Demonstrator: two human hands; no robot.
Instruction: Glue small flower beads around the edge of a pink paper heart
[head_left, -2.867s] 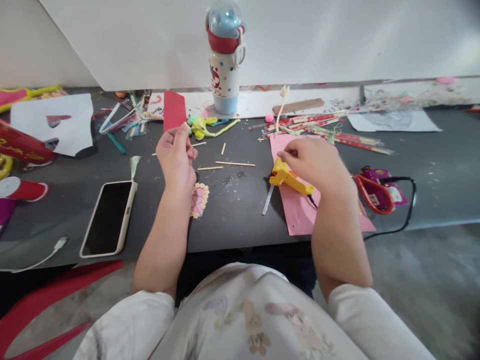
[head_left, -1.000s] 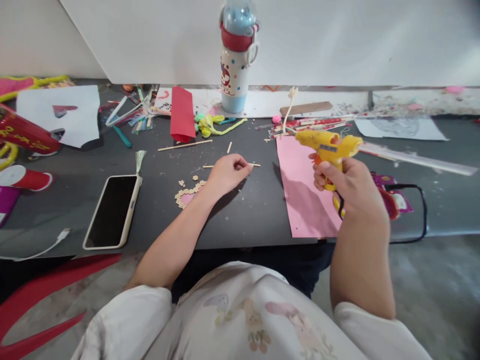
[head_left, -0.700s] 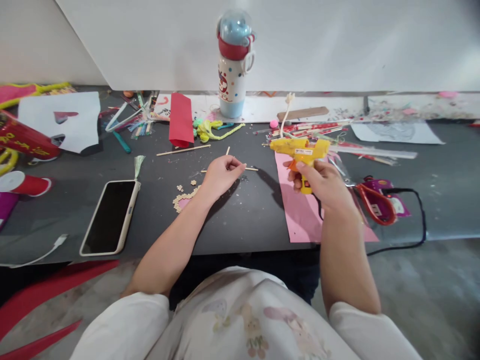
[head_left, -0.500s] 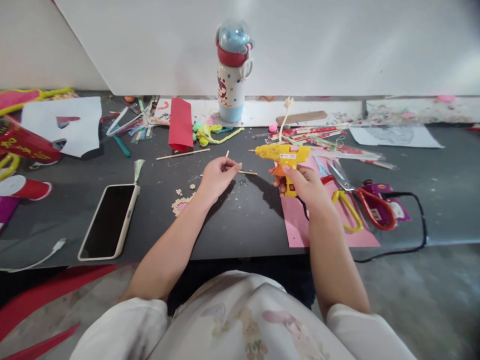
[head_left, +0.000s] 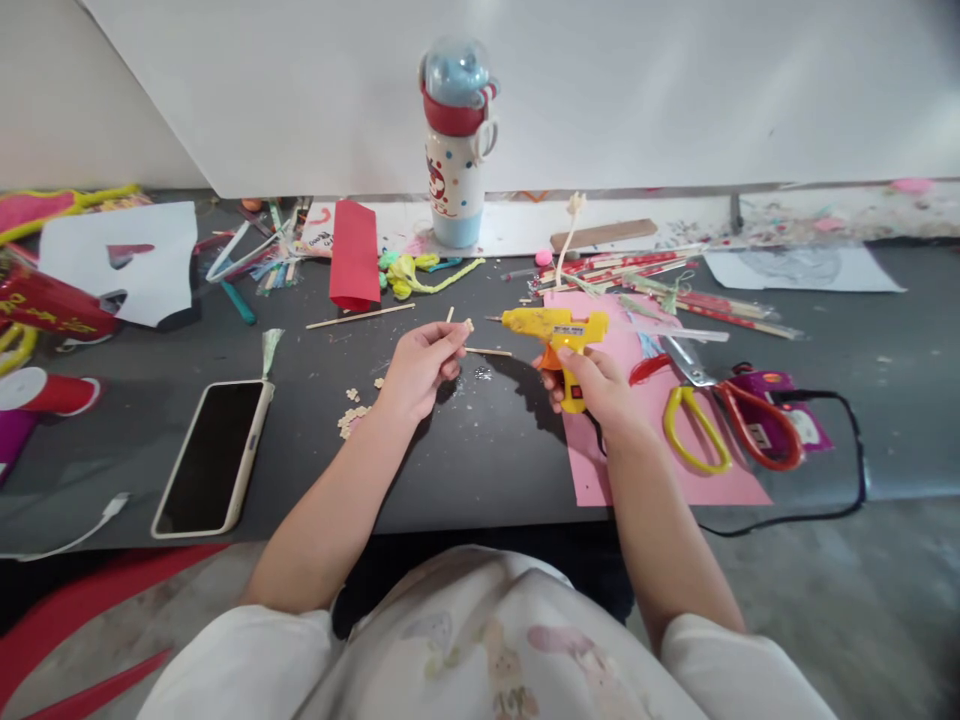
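The left hand (head_left: 416,365) sits just left of the frame's centre, thumb and forefinger pinched together on a small pale bit (head_left: 468,325) held up just above the tabletop (head_left: 487,450); it may be a bead or a chip of wood, too small to tell. Just right of it, the right hand (head_left: 592,385) is wrapped tight round the grip of a yellow glue gun (head_left: 551,325), a finger by the orange trigger, with the nozzle pointing left toward the pinched bit but not touching it.

To glue this well, I would bring the tip close, squeeze out only a dot, and keep the fingertips behind the bit (the nozzle is likely hot).

Under the gun lies a thin stick (head_left: 487,351). The right wrist is over a pink sheet (head_left: 600,470), with scissors (head_left: 684,362) at centre right. A bead-edged shape (head_left: 352,415) peeks out beside the left forearm, a phone (head_left: 210,455) lies at lower left, and a drink bottle (head_left: 452,140) stands at top centre.
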